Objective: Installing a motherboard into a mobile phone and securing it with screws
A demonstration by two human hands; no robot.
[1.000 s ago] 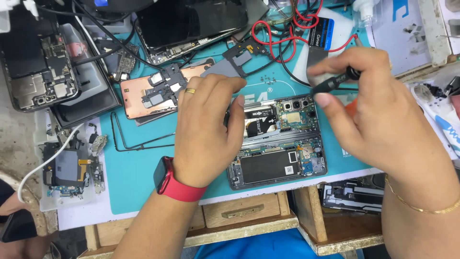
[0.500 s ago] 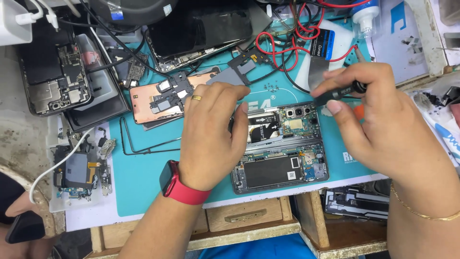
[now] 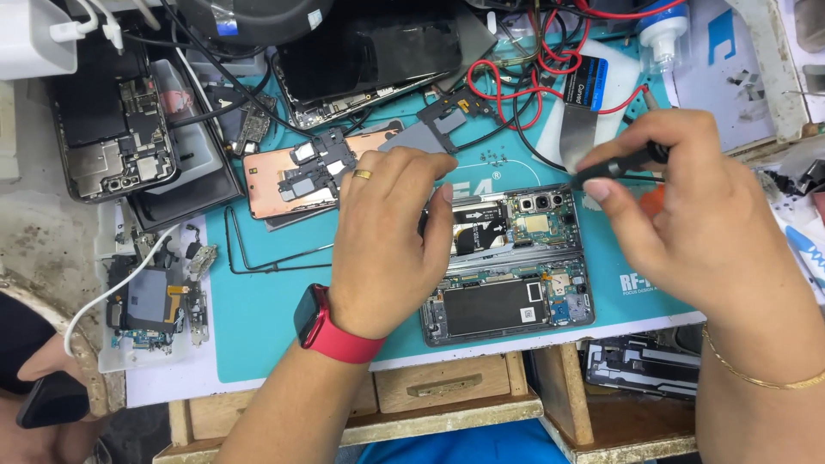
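An opened phone (image 3: 516, 283) with its back off lies on the teal work mat (image 3: 266, 309), showing its camera modules, boards and black battery. My left hand (image 3: 387, 232), with a gold ring and a red wrist watch, rests palm-down on the phone's left side and steadies it. My right hand (image 3: 687, 215) grips a slim black tool (image 3: 619, 163), its tip pointing left just above the phone's top right corner near the cameras. An orange part of the tool shows under my right palm.
A copper-coloured phone back with loose parts (image 3: 301, 176) lies left of my left hand. Other dismantled phones (image 3: 112, 146) and a black screen panel (image 3: 369, 51) crowd the back. Red and black wires (image 3: 533, 86), a white bottle (image 3: 662, 34) and a thin metal frame (image 3: 258, 249) lie around.
The view has shifted slightly, so everything sits a little lower in frame. My right hand with the tool has edged nearer the phone's camera corner. My left hand stays on the phone.
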